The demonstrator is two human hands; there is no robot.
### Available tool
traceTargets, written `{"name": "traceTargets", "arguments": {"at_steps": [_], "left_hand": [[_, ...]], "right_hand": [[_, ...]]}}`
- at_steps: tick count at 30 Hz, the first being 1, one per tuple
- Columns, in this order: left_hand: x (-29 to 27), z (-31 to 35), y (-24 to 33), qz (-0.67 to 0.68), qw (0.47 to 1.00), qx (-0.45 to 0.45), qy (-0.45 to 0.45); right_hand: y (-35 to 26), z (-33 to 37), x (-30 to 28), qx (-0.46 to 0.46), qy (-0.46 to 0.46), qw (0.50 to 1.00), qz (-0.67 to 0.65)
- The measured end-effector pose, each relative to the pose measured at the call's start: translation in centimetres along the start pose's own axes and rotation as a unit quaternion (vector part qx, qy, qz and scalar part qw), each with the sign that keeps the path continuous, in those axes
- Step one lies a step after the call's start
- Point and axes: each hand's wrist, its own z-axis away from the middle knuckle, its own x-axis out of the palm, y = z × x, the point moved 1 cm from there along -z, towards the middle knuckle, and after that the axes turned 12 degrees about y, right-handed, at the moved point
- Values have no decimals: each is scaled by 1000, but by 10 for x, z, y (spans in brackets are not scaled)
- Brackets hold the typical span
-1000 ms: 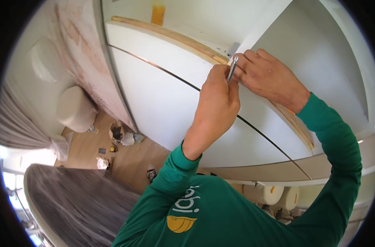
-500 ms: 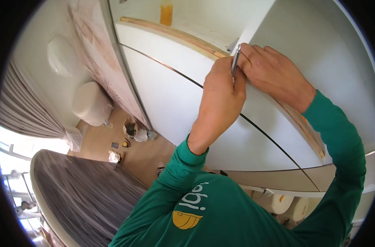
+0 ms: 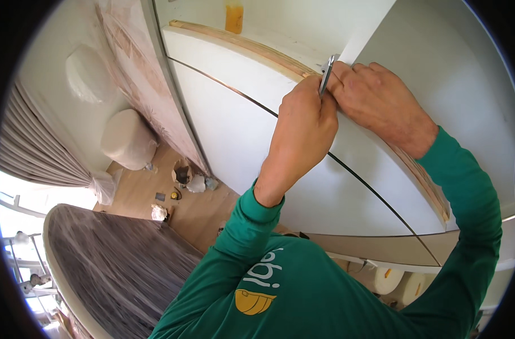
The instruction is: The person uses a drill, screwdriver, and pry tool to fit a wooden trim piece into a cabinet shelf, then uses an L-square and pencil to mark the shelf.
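My left hand [image 3: 302,133] is closed around a slim silver metal tool [image 3: 327,74], whose rounded upper end sticks out above the fingers; its exact kind is hard to tell. Close against it, my right hand [image 3: 381,104] has its fingers curled down at the panel's top edge, and whatever they grip is hidden. Both hands meet over the wooden strip [image 3: 246,48] along the top of a white cabinet front [image 3: 229,79]. Just beyond the tool, a white divider [image 3: 370,31] ends near a small grey fitting [image 3: 336,57].
A plastic-covered dark headboard-like piece [image 3: 110,254] stands at lower left. On the wooden floor [image 3: 198,226] are an open bag [image 3: 182,172], a yellow tape measure [image 3: 175,195] and scraps. Beyond are a wrapped pale stool [image 3: 127,138] and a curtain [image 3: 40,147]. Orange tape [image 3: 233,20] marks the cabinet interior.
The silver tool has turned slightly, its upper end tipping a little right. Both hands stay at nearly the same spot, and the view has shifted slightly.
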Motion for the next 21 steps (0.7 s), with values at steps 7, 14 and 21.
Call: {"name": "traceTargets", "arguments": {"at_steps": [7,14,21], "left_hand": [[-4,-9,5,-40,998,-33,-33],[20,1,4,-63,995,55,-49],[5,3,32,-2,998,17,-56]], "right_hand": [[-3,-2,4,24,-6,999,-36],[10,19,-15,10,-13,993,-118],[53,50,-38,134,-93,964,-209]]}}
